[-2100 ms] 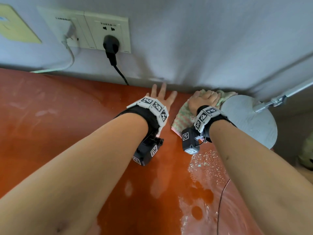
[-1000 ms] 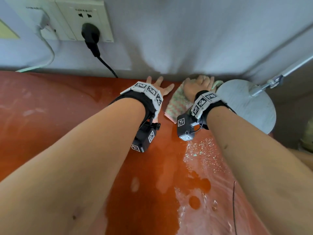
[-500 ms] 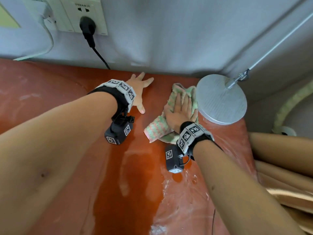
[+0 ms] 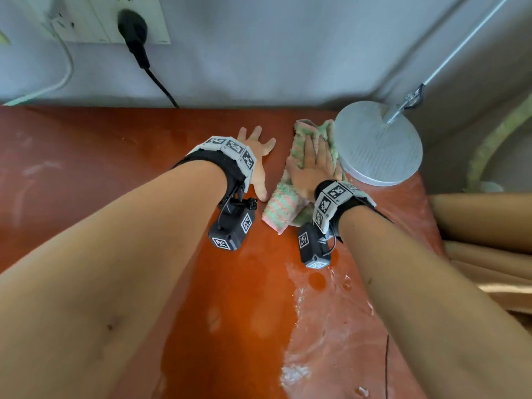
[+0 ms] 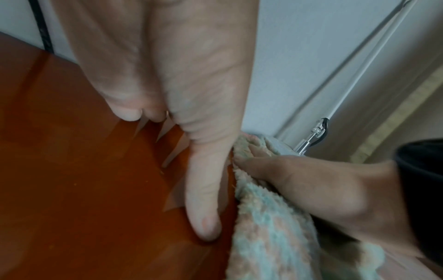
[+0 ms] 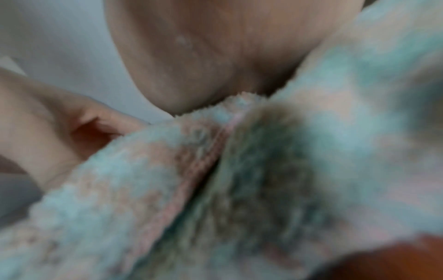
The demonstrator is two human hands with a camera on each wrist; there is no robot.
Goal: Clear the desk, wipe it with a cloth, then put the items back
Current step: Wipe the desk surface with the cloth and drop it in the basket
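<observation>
No legible writing. Right hand (image 4: pixel 312 164): flat, fingers straight, pressing cloth (image 4: pixel 283 207) at lamp base's (image 4: pixel 380 148) 9 o'clock. Left hand (image 4: pixel 256 162): flat, splayed on desk (image 4: pixel 100 156).

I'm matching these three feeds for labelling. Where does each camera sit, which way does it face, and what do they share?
Head: looks down at the desk; both forearms, left hand, right hand show.
Left wrist: looks along the flat left hand; right hand alongside.
Right wrist: looks along the palm, blurred, pressed into cloth.
Shared: all three show the cloth.
</observation>
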